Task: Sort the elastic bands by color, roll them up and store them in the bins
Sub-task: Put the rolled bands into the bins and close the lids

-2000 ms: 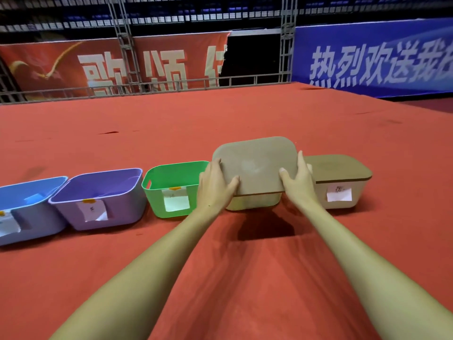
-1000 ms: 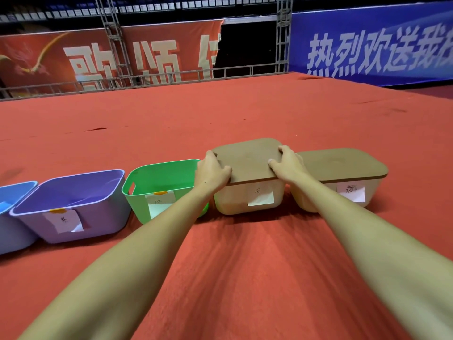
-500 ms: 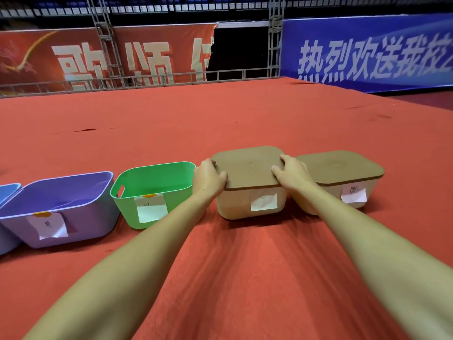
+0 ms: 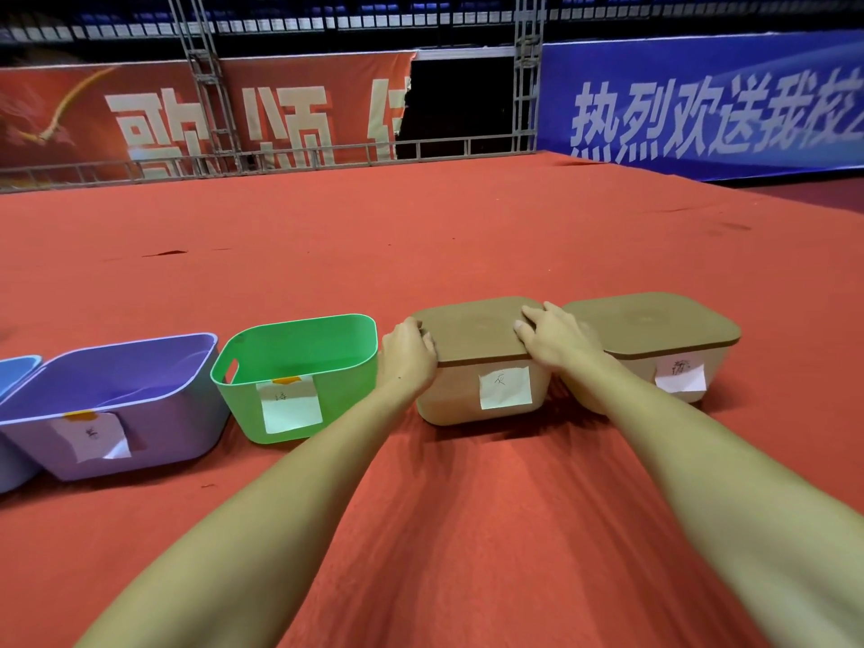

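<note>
Lowered since two seconds ago, when both hands held it tilted in the air, the brown lid (image 4: 472,329) now sits flat on the beige bin (image 4: 467,395), seated flush along the visible front rim. Its surface is matte with a fine grain; its outline is a rounded rectangle. The bin beneath is smooth plastic with rounded lower corners and carries a white paper label (image 4: 505,386) with a handwritten mark on its front wall.

Left hand (image 4: 407,355) grips the lid's left edge, fingers curled over the corner. Right hand (image 4: 558,339) presses on the right edge, fingers bent and spread on the lid top, thumb pointing toward the lid's centre.

Just beyond the right fingers stands a second beige bin (image 4: 673,371), touching or nearly touching the first, closed by a like brown lid and labelled in paper. Just outside the left fingers stands an open green bin (image 4: 299,376), glossy plastic with a slot handle and a label held by orange tape. Further left are an open purple bin (image 4: 117,404), similarly labelled, and the edge of a blue bin (image 4: 18,367). No elastic bands are visible in the bins.

All rest on a red carpet (image 4: 467,530) of felt-like texture, creased in ridges between the forearms.
</note>
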`<state>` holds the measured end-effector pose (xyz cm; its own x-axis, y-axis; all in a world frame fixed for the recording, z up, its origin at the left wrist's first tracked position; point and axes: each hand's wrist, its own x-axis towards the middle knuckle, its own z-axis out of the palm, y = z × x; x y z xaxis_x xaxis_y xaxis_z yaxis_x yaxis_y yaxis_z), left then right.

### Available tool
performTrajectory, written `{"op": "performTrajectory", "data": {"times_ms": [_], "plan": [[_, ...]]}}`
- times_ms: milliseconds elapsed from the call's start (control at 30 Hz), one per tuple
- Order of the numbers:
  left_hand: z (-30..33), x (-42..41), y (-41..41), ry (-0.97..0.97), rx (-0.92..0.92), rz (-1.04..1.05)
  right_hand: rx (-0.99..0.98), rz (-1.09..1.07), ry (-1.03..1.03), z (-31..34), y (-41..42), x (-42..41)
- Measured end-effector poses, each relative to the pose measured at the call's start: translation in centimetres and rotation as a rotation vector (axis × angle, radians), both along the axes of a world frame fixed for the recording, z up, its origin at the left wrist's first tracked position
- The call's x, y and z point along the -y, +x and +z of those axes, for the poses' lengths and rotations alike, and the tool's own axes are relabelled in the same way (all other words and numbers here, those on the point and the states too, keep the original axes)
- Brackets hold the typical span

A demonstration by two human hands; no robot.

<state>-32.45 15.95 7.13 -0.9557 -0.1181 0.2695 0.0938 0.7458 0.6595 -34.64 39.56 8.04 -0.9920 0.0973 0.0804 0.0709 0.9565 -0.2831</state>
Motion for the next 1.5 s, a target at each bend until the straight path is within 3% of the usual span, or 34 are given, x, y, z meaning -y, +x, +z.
{"op": "performTrajectory", "data": {"times_ms": [433,700,933,1167,1267,1500], "plan": [[-3.4,-0.1,1.3,-0.095,-0.252,-0.086,-0.062,0.046,0.04,-0.2,1.5,0.4],[-4.0,-0.4,2.3,0.03,-0.333,-0.124,-0.152,0.06,-0.016,-1.2,1.4,0.5],[-2.9,-1.0,1.8,0.04,-0.227,-0.044,-0.047,0.081,-0.006,-0.5,0.1,0.4],[-1.1,-0.6,-0.3,-0.368,-0.103,-0.051,0.065,0.096,0.099,0.0,-0.4,-0.5],[-0.7,-0.7,-1.9,-0.488,-0.02,-0.156,0.093,0.09,0.12,0.0,-0.4,0.0],[-2.3,-0.8,-1.9,-0.399,-0.027,-0.131,0.05,0.078,0.094,-0.8,-0.6,0.7]]}}
